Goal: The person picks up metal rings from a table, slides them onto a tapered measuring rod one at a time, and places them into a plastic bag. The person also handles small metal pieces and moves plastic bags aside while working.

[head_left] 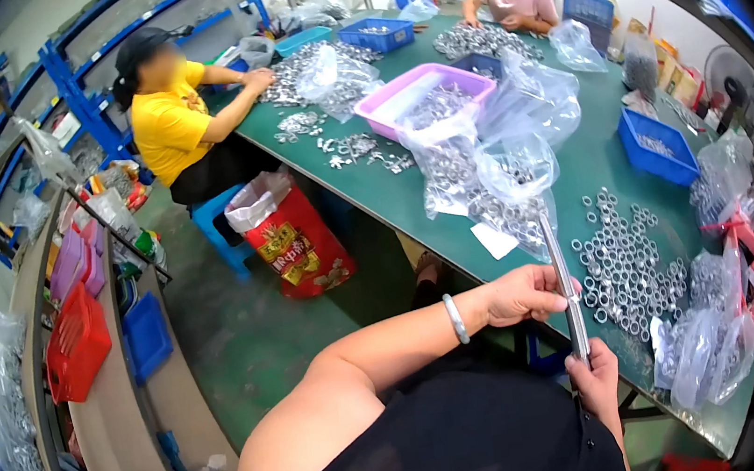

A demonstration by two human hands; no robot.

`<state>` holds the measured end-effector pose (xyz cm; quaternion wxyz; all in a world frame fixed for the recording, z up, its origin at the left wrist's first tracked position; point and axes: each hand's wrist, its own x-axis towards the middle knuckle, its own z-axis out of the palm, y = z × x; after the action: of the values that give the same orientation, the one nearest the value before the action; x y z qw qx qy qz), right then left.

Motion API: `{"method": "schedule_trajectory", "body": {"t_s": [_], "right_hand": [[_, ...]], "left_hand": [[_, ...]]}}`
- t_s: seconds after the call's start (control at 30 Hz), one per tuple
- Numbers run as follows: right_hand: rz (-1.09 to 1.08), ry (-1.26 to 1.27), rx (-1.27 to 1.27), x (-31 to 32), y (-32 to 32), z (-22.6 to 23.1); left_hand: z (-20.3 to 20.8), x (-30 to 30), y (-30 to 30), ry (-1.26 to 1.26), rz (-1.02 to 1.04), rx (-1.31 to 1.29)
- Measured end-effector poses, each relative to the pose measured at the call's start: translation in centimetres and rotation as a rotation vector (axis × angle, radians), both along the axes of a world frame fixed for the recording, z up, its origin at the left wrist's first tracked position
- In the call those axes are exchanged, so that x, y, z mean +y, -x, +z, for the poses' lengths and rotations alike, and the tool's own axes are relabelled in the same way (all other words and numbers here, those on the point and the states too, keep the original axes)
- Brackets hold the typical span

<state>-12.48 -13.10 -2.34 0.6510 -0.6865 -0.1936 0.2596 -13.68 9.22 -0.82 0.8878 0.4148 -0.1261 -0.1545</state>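
Observation:
My left hand [526,295] is closed, thumb and fingers pinching the middle of a long, slim silver metal tool [576,322]. Its lower end is gripped by my right hand [596,373], held at the table's near edge. The tool points away from me, its far tip near a clear plastic bag of metal rings [515,209]; what kind of tool it is, I cannot make out. To the right of it, many loose silver rings [626,266] are spread over the green table [594,166].
Beyond the bag stands a pink tub [370,103] of metal parts; a blue crate [658,144] sits at right. Two people work at the far side beside piles of parts. A red sack [303,245] and blue stool [216,227] stand on the floor at left.

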Motion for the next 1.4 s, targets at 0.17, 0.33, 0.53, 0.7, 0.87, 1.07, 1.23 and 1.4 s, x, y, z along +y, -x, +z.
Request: {"method": "schedule_trajectory", "body": {"t_s": [0.17, 0.33, 0.53, 0.7, 0.87, 1.07, 1.23, 1.4], "right_hand": [[-0.016, 0.038, -0.113, -0.7, 0.2, 0.4], [0.012, 0.181, -0.340, -0.2, -0.7, 0.4], [-0.001, 0.070, -0.144, 0.0, -0.3, 0.3], [-0.024, 0.077, -0.131, -0.3, 0.0, 0.6], [-0.037, 0.059, -0.125, -0.6, 0.1, 0.4], [-0.037, 0.094, -0.195, -0.4, 0.0, 0.2], [-0.010, 0.162, -0.451, -0.4, -0.5, -0.1], [-0.009, -0.025, -0.062, -0.1, 0.1, -1.0]], "left_hand": [[0.1, -1.0, 0.2, -0.064, 0.118, 0.022], [0.9, -1.3, 0.4, -0.324, 0.293, 0.015], [0.6, -1.3, 0.6, -0.201, 0.304, 0.025], [0.5, -1.7, 0.3, -0.188, 0.290, 0.022], [0.5, -1.9, 0.3, -0.191, 0.270, 0.007], [0.6, -1.9, 0.7, -0.240, 0.303, 0.006], [1.1, -2.1, 1.0, -0.317, 0.274, -0.009], [0.9, -1.8, 1.1, -0.244, 0.270, -0.040]]}}
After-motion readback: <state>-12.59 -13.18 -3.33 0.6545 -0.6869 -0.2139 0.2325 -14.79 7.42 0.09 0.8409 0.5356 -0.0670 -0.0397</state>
